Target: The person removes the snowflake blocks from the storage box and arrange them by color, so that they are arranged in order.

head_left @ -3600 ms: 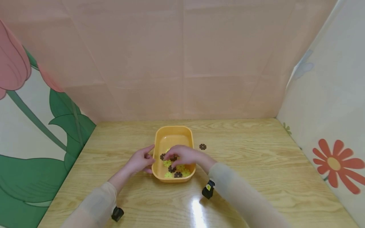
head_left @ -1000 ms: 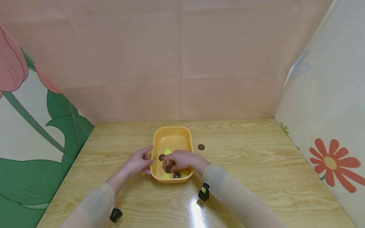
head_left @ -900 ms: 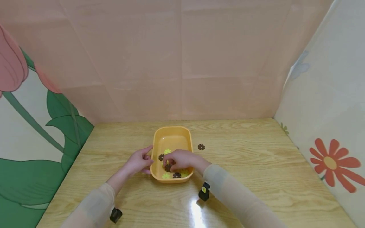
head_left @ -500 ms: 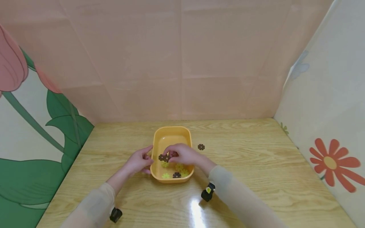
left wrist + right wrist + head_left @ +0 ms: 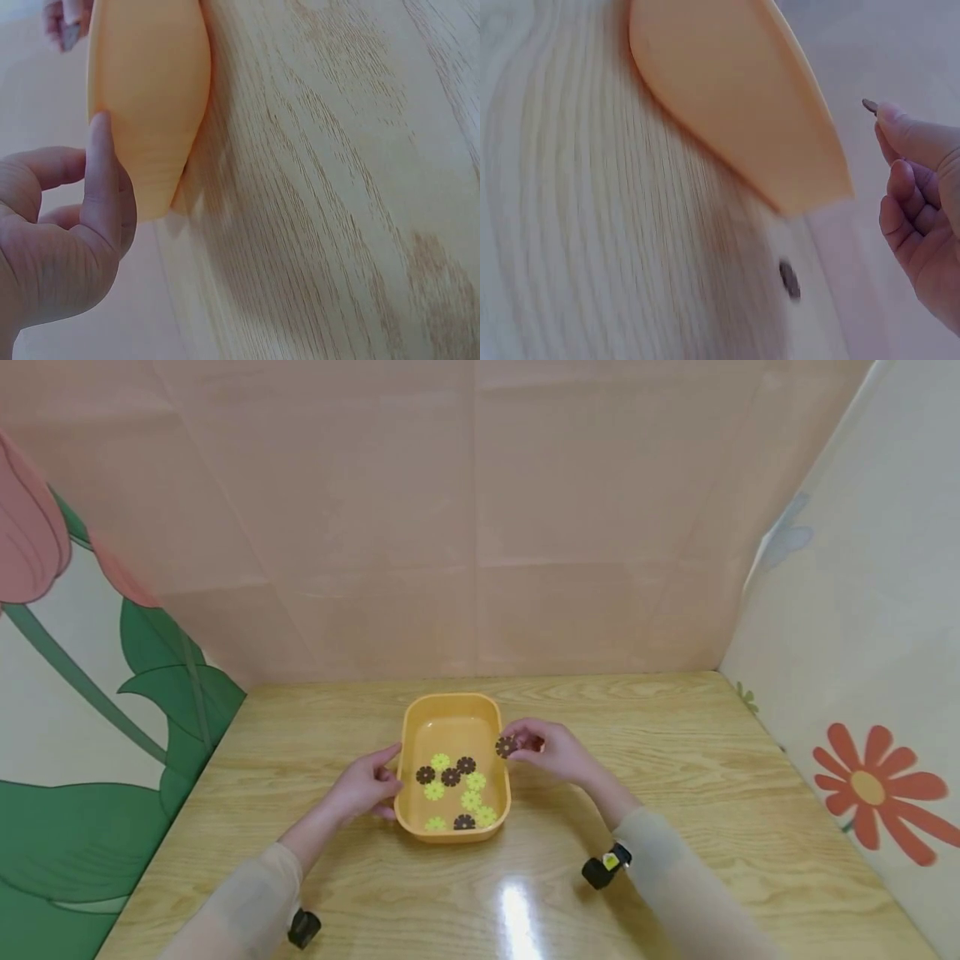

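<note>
An orange plastic bin (image 5: 452,708) stands on the table, holding several brown and yellow flower-shaped plastic discs (image 5: 476,781). My left hand (image 5: 363,787) rests against the bin's left side, and in the left wrist view a straight finger (image 5: 101,161) touches its wall. My right hand (image 5: 553,750) pinches one brown flower-shaped disc (image 5: 507,747) at the bin's right rim. From the right wrist view that disc (image 5: 870,106) sticks out edge-on past the thumb. Another brown disc (image 5: 790,280) lies on the table beside the bin; in the head view the right hand hides it.
The wood-grain table (image 5: 360,893) extends around the bin. A pink sheet (image 5: 472,527) backs it, and flower-printed panels (image 5: 870,789) flank both sides. Black wrist cameras (image 5: 303,928) hang from both sleeves near the tabletop.
My right hand has risen out of the bin and moved right to its rim with a brown disc pinched. The brown discs inside have shifted. The left hand stays against the bin.
</note>
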A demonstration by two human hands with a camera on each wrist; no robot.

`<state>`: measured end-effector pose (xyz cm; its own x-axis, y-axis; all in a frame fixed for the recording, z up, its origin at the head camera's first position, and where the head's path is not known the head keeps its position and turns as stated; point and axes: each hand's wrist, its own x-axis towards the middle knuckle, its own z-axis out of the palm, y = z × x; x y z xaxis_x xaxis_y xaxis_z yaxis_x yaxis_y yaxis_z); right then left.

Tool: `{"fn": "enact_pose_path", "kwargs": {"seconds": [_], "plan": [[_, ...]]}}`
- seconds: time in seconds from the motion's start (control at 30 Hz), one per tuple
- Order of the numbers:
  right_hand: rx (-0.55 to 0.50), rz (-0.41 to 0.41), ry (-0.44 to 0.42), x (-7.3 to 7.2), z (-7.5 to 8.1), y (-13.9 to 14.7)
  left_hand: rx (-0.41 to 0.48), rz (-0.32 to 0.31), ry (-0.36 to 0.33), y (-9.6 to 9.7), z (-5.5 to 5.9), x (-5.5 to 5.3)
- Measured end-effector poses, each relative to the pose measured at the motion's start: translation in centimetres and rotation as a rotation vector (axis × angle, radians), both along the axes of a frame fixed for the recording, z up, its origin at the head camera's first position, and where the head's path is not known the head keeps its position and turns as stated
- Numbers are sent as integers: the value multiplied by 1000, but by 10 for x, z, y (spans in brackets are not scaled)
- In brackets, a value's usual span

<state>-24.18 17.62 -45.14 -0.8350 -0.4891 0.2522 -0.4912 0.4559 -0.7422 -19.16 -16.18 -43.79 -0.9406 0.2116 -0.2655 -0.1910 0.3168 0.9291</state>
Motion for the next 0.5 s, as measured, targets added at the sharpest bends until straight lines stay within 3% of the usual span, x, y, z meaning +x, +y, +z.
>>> {"fn": "enact_pose_path", "kwargs": {"seconds": [0.17, 0.33, 0.4, 0.5], "plan": [[-23, -100, -8, 3, 0, 26, 9, 1, 12, 0, -2, 0], [-16, -159, -69, -3, -18, 49, -7, 0, 11, 0, 0, 1], [-13, -173, -84, -11, -35, 60, -13, -1, 6, 0, 1, 1], [6, -208, -103, -13, -42, 66, -16, -1, 1, 0, 2, 1]]}}
